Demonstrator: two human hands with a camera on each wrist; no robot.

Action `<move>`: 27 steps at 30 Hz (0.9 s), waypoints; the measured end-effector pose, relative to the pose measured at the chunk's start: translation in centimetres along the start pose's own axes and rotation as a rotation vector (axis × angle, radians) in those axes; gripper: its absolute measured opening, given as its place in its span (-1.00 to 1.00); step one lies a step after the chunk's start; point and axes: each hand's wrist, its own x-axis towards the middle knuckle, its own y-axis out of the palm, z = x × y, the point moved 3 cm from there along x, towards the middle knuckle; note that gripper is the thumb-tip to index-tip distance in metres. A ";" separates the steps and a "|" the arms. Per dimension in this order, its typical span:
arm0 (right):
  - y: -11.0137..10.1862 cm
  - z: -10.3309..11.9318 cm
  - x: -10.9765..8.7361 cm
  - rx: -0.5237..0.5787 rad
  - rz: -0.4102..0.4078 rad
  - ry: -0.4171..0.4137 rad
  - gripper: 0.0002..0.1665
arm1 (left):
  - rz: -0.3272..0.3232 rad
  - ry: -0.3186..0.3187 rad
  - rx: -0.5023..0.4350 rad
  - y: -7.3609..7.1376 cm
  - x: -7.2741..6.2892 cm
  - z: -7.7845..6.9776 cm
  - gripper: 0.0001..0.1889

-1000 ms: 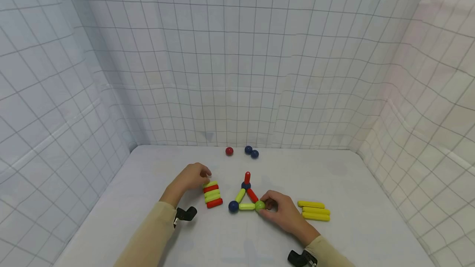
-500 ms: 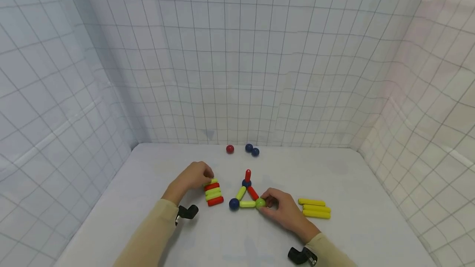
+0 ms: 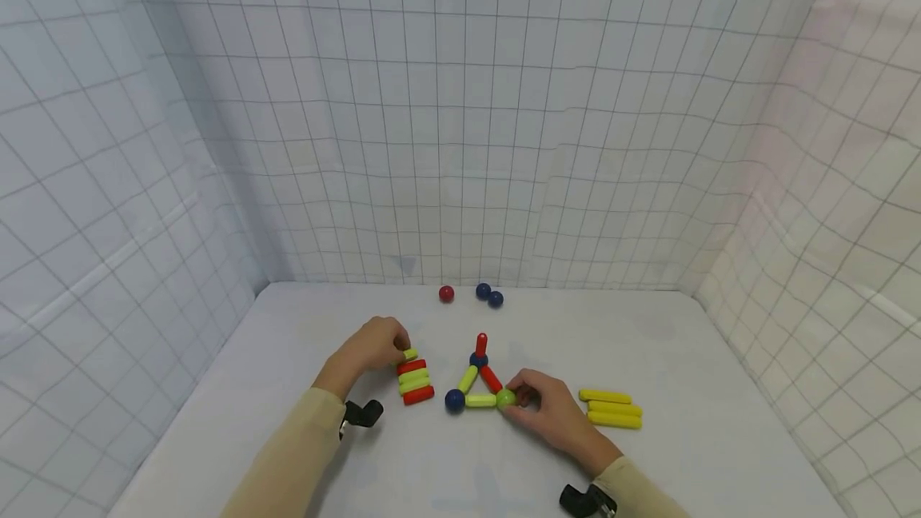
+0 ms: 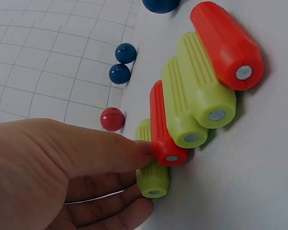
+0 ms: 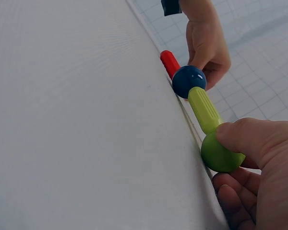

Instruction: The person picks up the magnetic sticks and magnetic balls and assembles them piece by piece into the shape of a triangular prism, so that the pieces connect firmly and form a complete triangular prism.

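I see R hand (image 3: 548, 414) nearest, fingers curled on green ball (image 3: 506, 398), the triangle's (image 3: 476, 386) R corner. L of triangle, L hand (image 3: 370, 346) pinches lime rod (image 4: 151, 167) at rod row's (image 3: 413, 378) far end; long axis runs L-R.

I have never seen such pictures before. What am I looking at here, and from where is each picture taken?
No machine: a person works with bare hands on a white table. One picture comes from a camera on the head, the others from a camera on each wrist. The left hand pinches the far green stick of a row of sticks, red and green, lying side by side. The right hand grips a green ball, one corner of a flat triangle of sticks and balls. Three yellow sticks lie to the right; a red ball and two blue balls lie at the back.
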 end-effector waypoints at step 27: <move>-0.2 0.1 -0.1 0.026 0.010 -0.002 -0.72 | -0.212 0.238 -0.452 -0.3 -1.2 -4.4 -0.80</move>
